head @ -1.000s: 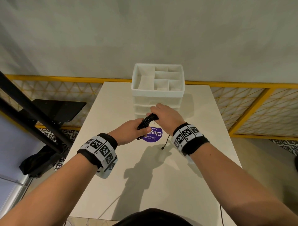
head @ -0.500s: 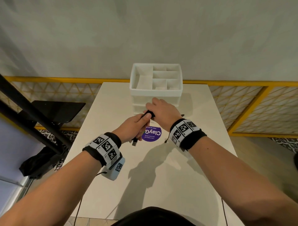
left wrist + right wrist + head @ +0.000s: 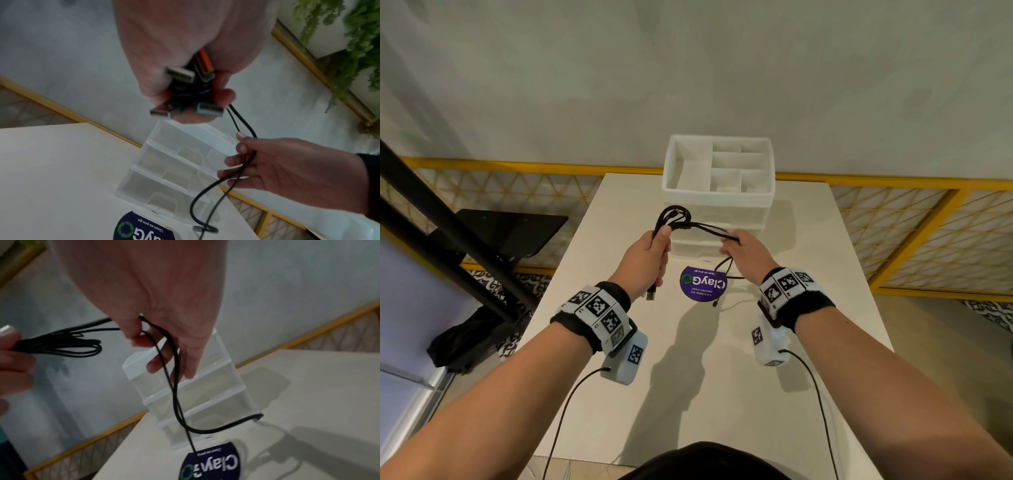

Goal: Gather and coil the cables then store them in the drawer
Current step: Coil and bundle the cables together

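A bundle of black cables (image 3: pixel 675 219) is held up in front of the white drawer unit (image 3: pixel 719 192). My left hand (image 3: pixel 654 250) grips the bundle, its loops sticking out above the fist and several USB plugs (image 3: pixel 180 75) poking out below. My right hand (image 3: pixel 739 245) pinches two loose strands (image 3: pixel 164 353) that run from the bundle. Their tails (image 3: pixel 726 270) hang down to the table in front of the drawers. The drawer unit's fronts (image 3: pixel 191 395) look shut in both wrist views.
A round purple sticker (image 3: pixel 703 283) lies on the white table (image 3: pixel 722 394) below the hands. The unit's top tray (image 3: pixel 743 164) has open compartments. A yellow railing (image 3: pixel 893 185) runs behind the table and a black stand (image 3: pixel 448 240) is at the left.
Both hands have risen and moved apart. The right hand has drawn strands out to the right from the bundle, whose loops now show above the left fist.
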Demonstrator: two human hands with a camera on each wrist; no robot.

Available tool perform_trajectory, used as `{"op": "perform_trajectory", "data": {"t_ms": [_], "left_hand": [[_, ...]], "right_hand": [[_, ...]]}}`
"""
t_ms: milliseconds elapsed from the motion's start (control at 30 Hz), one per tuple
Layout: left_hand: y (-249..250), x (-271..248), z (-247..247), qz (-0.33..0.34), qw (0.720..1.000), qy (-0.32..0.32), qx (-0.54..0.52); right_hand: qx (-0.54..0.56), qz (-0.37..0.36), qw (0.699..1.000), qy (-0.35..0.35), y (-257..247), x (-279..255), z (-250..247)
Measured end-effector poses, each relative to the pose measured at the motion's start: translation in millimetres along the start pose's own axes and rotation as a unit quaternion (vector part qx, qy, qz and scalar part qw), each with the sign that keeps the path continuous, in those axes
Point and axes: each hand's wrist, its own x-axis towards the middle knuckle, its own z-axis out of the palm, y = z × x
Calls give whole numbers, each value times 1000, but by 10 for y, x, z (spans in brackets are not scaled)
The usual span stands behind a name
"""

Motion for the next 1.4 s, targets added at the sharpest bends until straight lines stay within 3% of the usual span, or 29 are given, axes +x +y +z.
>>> {"op": "perform_trajectory", "data": {"t_ms": [100,200,300,533,767,1000,1100,1267,1400], "left_hand": [[11,-9,38,17,1000,-4,7],[16,-8,74,37,999,-12,30],[-2,-3,120,55,996,-27,64],[40,-17,241,103,983,-29,151],[-76,85,231,93,951,-58,290],[-80,82,254,110,924,-36,363],[-95,78,268,122,918,-32,376],[-123,94,223,100,901,-26,421],[-143,81,189,68,914,-36,398]], "right_hand": [[137,48,989,-5,-71,-4,63],[289,96,952,-32,-180,-41,52],[356,123,924,-63,-281,-90,64],[260,115,955,-84,-345,-122,212],[320,168,931,-46,-349,-105,283],[344,142,917,-144,-310,-181,234],[380,123,905,-146,-363,-233,189],[237,152,954,-103,-236,-150,268],[172,141,966,-128,-225,-133,149]]}}
